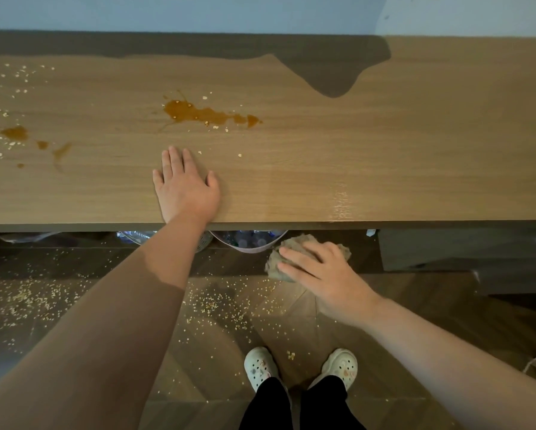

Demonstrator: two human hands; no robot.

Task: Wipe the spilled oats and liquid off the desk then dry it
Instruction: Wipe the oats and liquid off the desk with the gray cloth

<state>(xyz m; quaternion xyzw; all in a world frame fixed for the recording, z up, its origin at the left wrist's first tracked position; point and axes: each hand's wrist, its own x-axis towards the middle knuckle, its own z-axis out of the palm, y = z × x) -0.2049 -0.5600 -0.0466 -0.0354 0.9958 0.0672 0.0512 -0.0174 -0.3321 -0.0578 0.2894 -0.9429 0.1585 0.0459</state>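
Spilled liquid is the target. The right hand grips a wadded cloth below the front edge of the desk. The puddle lies up and left of it, stretched left to right. The left hand, flat and empty, rests on the desk nearer the puddle, just below it.

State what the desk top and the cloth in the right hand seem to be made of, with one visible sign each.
The desk top looks like wood or wood-effect laminate, smooth: grain lines, a sheen near its edge. The cloth seems soft, fuzzy grey-brown fabric: it crumples under the right hand.
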